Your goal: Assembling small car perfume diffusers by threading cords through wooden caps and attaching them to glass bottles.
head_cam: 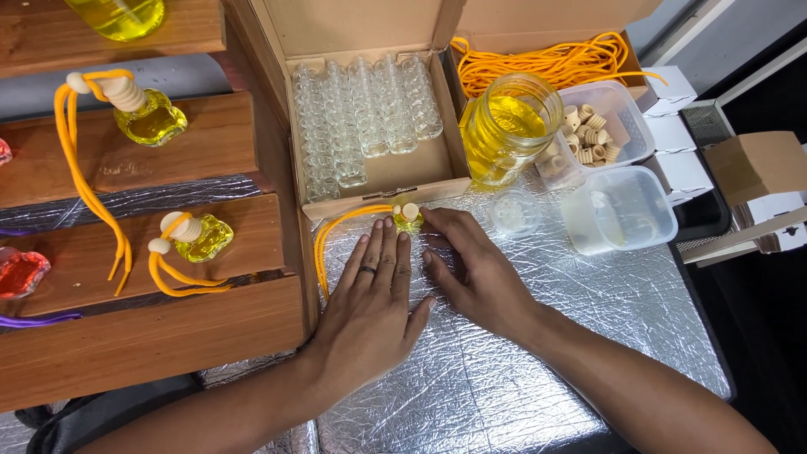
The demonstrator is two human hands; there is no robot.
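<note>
Head view, looking down on a work table (538, 353) covered in crinkled silver foil. At centre frame both hands lay on the foil. The left hand (370, 303) rested flat, palm down, fingers straight and close together, a dark ring on one finger, gripping nothing. The right hand (471, 269) was likewise empty, fingers extended and slightly fanned, its fingertips just beside a small yellow-filled bottle (408, 220) with a pale wooden cap. That bottle stood at the near edge of the open cardboard box (378, 181), just above the fingertips of both hands, and an orange cord (332, 240) looped from its neck down the left side of the left hand.

Inside the box, rows of empty clear bottles (361, 109) lay packed. To the right of the box stood a glass jar of yellow liquid (504, 126), a tub of wooden caps (593, 134), an empty clear tub (622, 210) and a small round lid (514, 212); loose orange cords (555, 63) filled the upper right. Wooden shelves (143, 336) at left carried finished bottles (197, 237) with cords.

Judged from this layout, one bottle appeared filled, capped and corded, and the work seemed at a pause between units. A pick-up of it would call for a light pinch at the cap, keeping the cord free of the box edge.
</note>
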